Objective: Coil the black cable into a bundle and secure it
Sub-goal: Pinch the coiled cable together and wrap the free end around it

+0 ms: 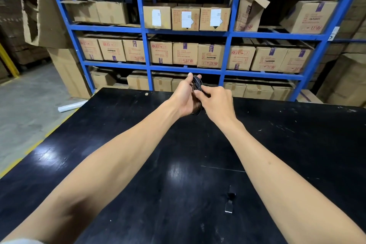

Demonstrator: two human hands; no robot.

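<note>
Straight ahead, filling the upper half of the frame, stood a blue steel rack (142, 25) loaded with brown cardboard cartons (185, 53). Most cartons carried red print too small to read, though purple tape on a few showed the letters "ADK", and three in the middle bay had white paper labels (186, 19) whose text could not be made out. At the upper left a torn, open carton (42, 19) leaned against the stack.

Below the rack, a glossy black table (138, 164) covered the lower half of the frame, scuffed and catching ceiling light. A white roll (72, 106) lay on the grey floor by its left edge.

Both bare forearms reached out over the table toward its far edge, just above centre frame. The left hand (185, 98) was closed around the coiled black cable (198, 83), holding the loops upright as a bundle above the tabletop. The right hand (214, 97) touched the coil from the right, its fingertips pinched on the strands.

Lower right on the table lay a small dark clip-like piece (229, 202), well apart from the hands.
</note>
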